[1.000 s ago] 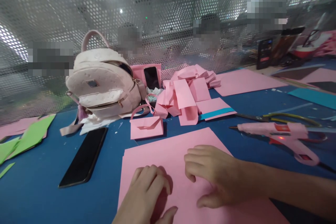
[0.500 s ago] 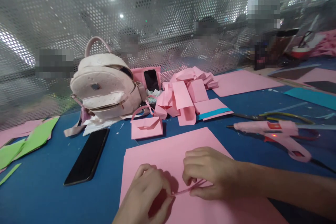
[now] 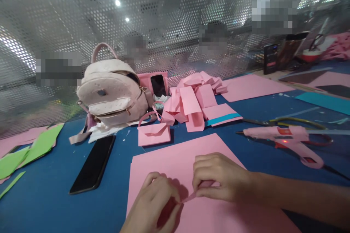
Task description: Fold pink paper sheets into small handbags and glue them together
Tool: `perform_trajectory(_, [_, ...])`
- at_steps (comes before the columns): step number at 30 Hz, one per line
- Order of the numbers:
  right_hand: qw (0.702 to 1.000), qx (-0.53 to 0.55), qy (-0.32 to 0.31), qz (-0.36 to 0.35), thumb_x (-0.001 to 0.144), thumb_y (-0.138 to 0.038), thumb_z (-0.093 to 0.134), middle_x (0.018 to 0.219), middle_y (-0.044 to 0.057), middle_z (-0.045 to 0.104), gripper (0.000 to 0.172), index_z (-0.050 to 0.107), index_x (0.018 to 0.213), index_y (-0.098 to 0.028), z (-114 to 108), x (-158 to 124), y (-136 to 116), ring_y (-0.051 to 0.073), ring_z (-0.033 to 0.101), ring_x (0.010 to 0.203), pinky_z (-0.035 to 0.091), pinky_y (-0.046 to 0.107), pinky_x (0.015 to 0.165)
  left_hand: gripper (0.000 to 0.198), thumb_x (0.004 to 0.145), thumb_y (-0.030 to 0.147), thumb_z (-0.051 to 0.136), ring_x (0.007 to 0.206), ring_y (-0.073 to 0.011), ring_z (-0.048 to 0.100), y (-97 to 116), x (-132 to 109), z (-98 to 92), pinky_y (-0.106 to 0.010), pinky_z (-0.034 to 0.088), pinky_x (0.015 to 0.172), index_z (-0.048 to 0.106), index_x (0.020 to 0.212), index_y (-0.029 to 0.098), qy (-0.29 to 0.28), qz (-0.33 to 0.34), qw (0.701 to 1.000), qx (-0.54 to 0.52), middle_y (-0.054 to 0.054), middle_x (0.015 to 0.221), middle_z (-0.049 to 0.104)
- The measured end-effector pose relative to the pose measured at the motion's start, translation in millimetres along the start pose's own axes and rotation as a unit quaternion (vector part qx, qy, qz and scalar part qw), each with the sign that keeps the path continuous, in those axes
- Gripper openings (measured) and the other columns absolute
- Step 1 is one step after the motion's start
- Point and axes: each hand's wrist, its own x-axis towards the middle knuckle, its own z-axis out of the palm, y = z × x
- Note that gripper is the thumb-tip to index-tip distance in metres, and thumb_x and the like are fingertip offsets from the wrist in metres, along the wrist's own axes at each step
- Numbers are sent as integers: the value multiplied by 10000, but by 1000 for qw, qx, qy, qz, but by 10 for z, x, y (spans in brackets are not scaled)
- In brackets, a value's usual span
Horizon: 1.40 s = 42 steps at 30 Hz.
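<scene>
Between my two hands runs a narrow pink paper strip (image 3: 189, 198). My left hand (image 3: 158, 200) pinches one end of it between thumb and forefinger. Thumb and curled fingers of my right hand (image 3: 216, 178) close on the strip farther right, where part of it is hidden in the palm. Both hands are low over a stack of pink paper sheets (image 3: 175, 156). Just beyond the stack stands a small pink paper handbag (image 3: 154, 134) with a looped handle.
A pink glue gun (image 3: 279, 133) with a lit red light lies at right, near scissors (image 3: 298, 122). Folded pink paper pieces (image 3: 191, 102) are piled ahead. A black phone (image 3: 93, 165), a cream backpack (image 3: 115, 91) and green paper (image 3: 41, 145) occupy the left.
My right hand has shifted slightly along the strip, its thumb and fingers drawn closer together. My left hand keeps its pinch. The view has tilted a little.
</scene>
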Motion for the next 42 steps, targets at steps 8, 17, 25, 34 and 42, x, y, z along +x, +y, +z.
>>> perform_trajectory(8, [999,34,14,25,905,-362,664,754,32,712,207,731,872,-169,-24,11,3,139,596,716,440,238,657,204,830,38,524,766,-152,548,19,11,-30,-239,449,666,492,872,236,-14,-70,995,-73,11,800,634])
perform_trajectory(17, [998,50,44,7,953,-294,605,706,27,719,234,736,800,-174,-29,17,-21,132,589,687,447,236,655,180,833,55,544,768,-150,568,9,-1,-15,-249,477,679,507,869,228,-24,-59,994,-87,0,796,631])
perform_trajectory(25, [998,33,18,59,941,-330,604,730,30,665,227,698,828,-157,-49,28,-28,129,568,682,423,233,624,300,812,179,659,745,-187,594,12,-6,-31,-270,481,605,502,1059,245,-29,-118,989,-88,-35,900,634])
perform_trajectory(34, [997,49,-8,62,869,-169,661,738,10,677,55,708,842,-161,-30,10,-11,127,575,701,420,219,652,197,986,209,448,716,-165,570,-2,63,-50,-290,409,667,635,929,241,-87,-83,989,-91,-11,815,655])
perform_trajectory(42, [989,90,-27,111,889,-166,651,625,-13,681,148,713,755,-156,-28,-2,-27,109,588,627,419,200,628,270,966,241,462,701,-174,568,-39,44,-46,-305,386,685,703,847,258,-98,-113,980,-129,-11,738,653])
